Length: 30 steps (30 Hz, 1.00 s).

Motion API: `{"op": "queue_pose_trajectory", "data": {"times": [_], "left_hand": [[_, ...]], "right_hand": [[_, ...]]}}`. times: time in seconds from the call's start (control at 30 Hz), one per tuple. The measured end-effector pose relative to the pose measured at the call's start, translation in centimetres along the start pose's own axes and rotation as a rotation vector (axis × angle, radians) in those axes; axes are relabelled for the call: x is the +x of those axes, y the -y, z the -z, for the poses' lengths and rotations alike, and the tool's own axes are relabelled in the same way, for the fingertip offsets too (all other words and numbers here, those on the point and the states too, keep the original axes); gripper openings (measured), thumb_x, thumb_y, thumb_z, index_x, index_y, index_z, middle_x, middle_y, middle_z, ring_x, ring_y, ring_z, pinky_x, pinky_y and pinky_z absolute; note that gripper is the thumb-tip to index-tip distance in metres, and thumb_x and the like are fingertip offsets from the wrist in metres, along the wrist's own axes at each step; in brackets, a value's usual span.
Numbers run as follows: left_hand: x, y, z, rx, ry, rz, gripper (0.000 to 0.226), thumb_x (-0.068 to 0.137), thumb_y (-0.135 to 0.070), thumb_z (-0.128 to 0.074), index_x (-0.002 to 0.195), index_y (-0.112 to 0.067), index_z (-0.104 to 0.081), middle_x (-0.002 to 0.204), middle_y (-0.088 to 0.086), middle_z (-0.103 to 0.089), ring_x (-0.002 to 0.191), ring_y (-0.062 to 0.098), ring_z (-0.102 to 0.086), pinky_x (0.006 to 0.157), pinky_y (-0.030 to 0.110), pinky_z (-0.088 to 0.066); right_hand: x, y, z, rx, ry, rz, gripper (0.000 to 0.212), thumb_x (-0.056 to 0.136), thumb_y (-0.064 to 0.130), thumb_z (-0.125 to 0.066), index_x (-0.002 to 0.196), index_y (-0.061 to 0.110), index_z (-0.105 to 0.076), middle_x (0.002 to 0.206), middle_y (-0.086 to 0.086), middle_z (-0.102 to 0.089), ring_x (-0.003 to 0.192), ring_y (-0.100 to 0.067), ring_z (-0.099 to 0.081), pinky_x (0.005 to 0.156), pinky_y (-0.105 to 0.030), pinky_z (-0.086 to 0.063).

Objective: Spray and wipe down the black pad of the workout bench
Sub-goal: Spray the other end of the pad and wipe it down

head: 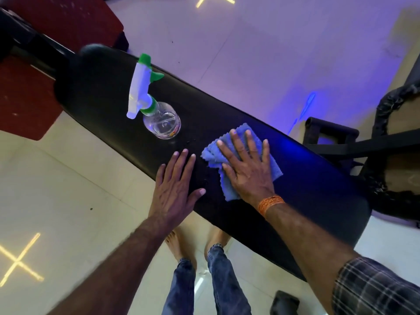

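Bench pad (109, 92) carries spray bottle (159, 119) just beyond cloth (212, 153) under right hand (247, 169).

The spray bottle (161, 123) stands upright on the black pad (318, 183) at ten o'clock from the blue cloth (210, 154), blocking that lane. The left hand (176, 189) lies flat at eight o'clock, just beside the cloth. Toward four o'clock the pad lies bare; a black frame (368, 144) rises beyond its two o'clock edge.
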<state>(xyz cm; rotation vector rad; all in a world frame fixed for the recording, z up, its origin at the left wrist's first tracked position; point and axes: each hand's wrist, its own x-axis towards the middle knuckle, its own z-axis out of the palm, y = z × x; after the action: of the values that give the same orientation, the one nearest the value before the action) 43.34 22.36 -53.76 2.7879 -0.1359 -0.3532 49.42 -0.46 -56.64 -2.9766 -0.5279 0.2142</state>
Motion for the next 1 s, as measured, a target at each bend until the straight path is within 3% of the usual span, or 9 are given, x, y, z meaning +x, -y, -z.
{"op": "queue_pose_trajectory", "data": {"times": [0.07,0.23,0.4,0.47,0.57,0.73,0.9,0.93,1.0], "left_hand": [[0.1,0.3,0.0,-0.006,-0.007,0.019,0.086,0.095,-0.068,-0.040,0.163,-0.016,-0.030,0.172,0.006,-0.021,0.160,0.028,-0.016,0.124,0.055,-0.026],[-0.2,0.9,-0.1,-0.023,-0.036,0.016,0.087,0.096,-0.069,-0.039,0.162,-0.014,-0.032,0.172,0.007,-0.024,0.159,0.028,-0.019,0.121,0.055,-0.030],[0.3,1.8,0.2,-0.012,-0.027,0.027,0.088,0.096,-0.068,-0.039,0.164,-0.013,-0.027,0.173,0.007,-0.019,0.160,0.028,-0.015,0.124,0.053,-0.027],[0.6,2.3,0.3,0.000,-0.032,0.014,0.088,0.096,-0.068,-0.040,0.163,-0.013,-0.029,0.173,0.007,-0.020,0.160,0.028,-0.016,0.123,0.052,-0.028],[0.6,2.9,0.4,0.016,-0.012,-0.013,0.087,0.096,-0.067,-0.042,0.163,-0.014,-0.028,0.173,0.006,-0.019,0.160,0.027,-0.016,0.122,0.054,-0.030],[0.4,3.6,0.5,0.027,-0.025,-0.027,0.090,0.095,-0.070,-0.040,0.164,-0.014,-0.025,0.174,0.004,-0.018,0.160,0.025,-0.013,0.125,0.047,-0.021],[0.3,4.2,0.2,-0.012,-0.036,-0.056,0.089,0.094,-0.069,-0.042,0.161,-0.010,-0.032,0.173,0.006,-0.020,0.160,0.026,-0.015,0.125,0.049,-0.022],[0.2,4.4,0.4,-0.015,-0.025,-0.063,0.090,0.094,-0.068,-0.042,0.161,-0.009,-0.032,0.173,0.006,-0.020,0.160,0.026,-0.015,0.125,0.051,-0.023],[0.3,5.1,0.7,-0.016,-0.010,-0.076,0.092,0.093,-0.070,-0.041,0.163,-0.011,-0.027,0.173,0.004,-0.019,0.161,0.024,-0.014,0.127,0.052,-0.020]], "right_hand": [[1.2,1.6,0.2,0.042,0.015,-0.143,0.060,0.108,0.052,-0.026,0.165,0.038,-0.012,0.176,0.001,-0.002,0.161,-0.033,0.002,0.124,-0.069,-0.003],[-1.9,1.5,-0.3,-0.014,0.036,0.261,0.062,0.107,0.056,-0.034,0.165,0.038,-0.017,0.175,-0.002,-0.008,0.161,-0.035,-0.004,0.123,-0.069,-0.012],[1.5,4.2,-0.2,0.051,-0.004,-0.118,0.063,0.107,0.053,-0.033,0.165,0.038,-0.013,0.175,0.001,-0.003,0.162,-0.031,0.001,0.126,-0.065,-0.003],[0.4,5.2,-0.4,0.060,0.014,-0.030,0.067,0.105,0.061,-0.029,0.165,0.038,-0.011,0.175,-0.003,0.001,0.161,-0.034,0.004,0.126,-0.065,0.001],[0.6,3.6,-0.3,0.005,0.022,0.099,0.063,0.106,0.057,-0.030,0.165,0.039,-0.015,0.175,0.000,-0.005,0.162,-0.031,-0.001,0.125,-0.066,-0.008],[5.0,6.3,-0.3,0.060,-0.051,-0.223,0.061,0.107,0.053,-0.028,0.164,0.040,-0.015,0.175,-0.001,-0.004,0.161,-0.034,0.000,0.126,-0.065,0.000],[1.8,4.3,-0.1,-0.060,0.033,0.240,0.059,0.109,0.053,-0.027,0.165,0.039,-0.016,0.175,-0.003,-0.008,0.161,-0.035,-0.004,0.125,-0.066,-0.010],[2.3,3.9,-0.1,-0.062,0.029,0.225,0.058,0.109,0.053,-0.026,0.165,0.039,-0.016,0.175,-0.001,-0.008,0.161,-0.032,-0.003,0.125,-0.064,-0.011],[4.2,4.6,0.2,-0.005,-0.016,-0.015,0.058,0.108,0.052,-0.025,0.164,0.040,-0.017,0.175,0.001,-0.008,0.162,-0.030,-0.002,0.126,-0.063,-0.009]]}}
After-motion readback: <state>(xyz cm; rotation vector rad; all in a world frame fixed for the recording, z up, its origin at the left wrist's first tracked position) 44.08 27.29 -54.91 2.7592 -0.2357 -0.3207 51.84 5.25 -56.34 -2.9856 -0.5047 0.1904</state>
